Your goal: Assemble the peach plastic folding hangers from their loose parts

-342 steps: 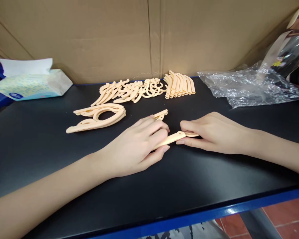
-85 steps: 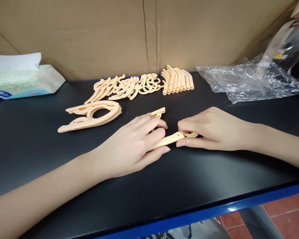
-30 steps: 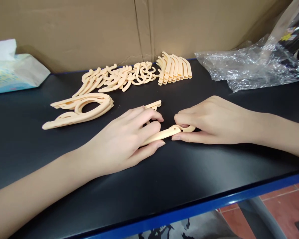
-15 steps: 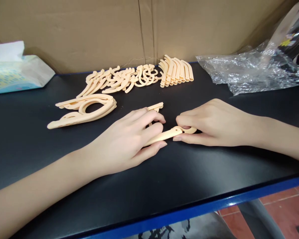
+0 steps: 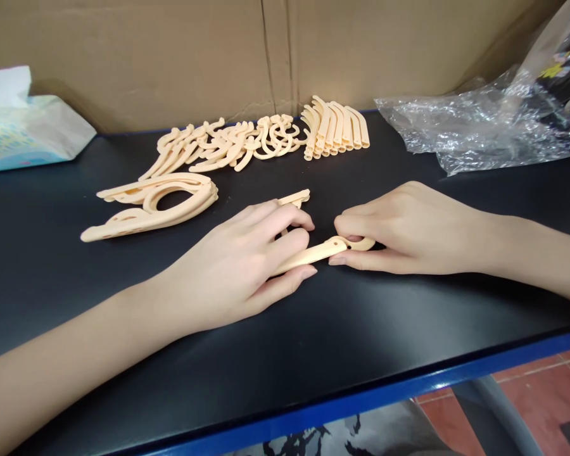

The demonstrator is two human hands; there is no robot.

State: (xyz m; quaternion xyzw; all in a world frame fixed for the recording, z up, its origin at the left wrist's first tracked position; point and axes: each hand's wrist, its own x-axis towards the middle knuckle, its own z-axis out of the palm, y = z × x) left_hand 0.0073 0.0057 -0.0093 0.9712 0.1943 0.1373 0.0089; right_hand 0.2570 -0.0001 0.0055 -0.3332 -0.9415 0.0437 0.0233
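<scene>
Between my hands is a cream plastic folding hanger [image 5: 315,253], partly hidden by the fingers. My left hand [image 5: 256,259] covers its left portion, with the thumb along the near arm and the fingers curled over it. A second arm end of cream plastic pokes out beyond those fingers. At the other side, my right hand [image 5: 389,231] pinches the curved piece joined to the near arm, thumb below and bent fingers above. Left of my left hand lies a small stack of folded cream hangers [image 5: 180,218].
Along the back of the black table [image 5: 313,354] lie a heap of loose hooks and curved parts [image 5: 232,142] and a row of hanger arms [image 5: 337,130]. Clear plastic wrap [image 5: 470,133] is at the right, a tissue pack [image 5: 33,133] at the left. Cardboard [image 5: 171,57] stands behind.
The whole view has shifted slightly, with the scene sitting a little higher. Both hands keep nearly the same grip and position on the hanger.
</scene>
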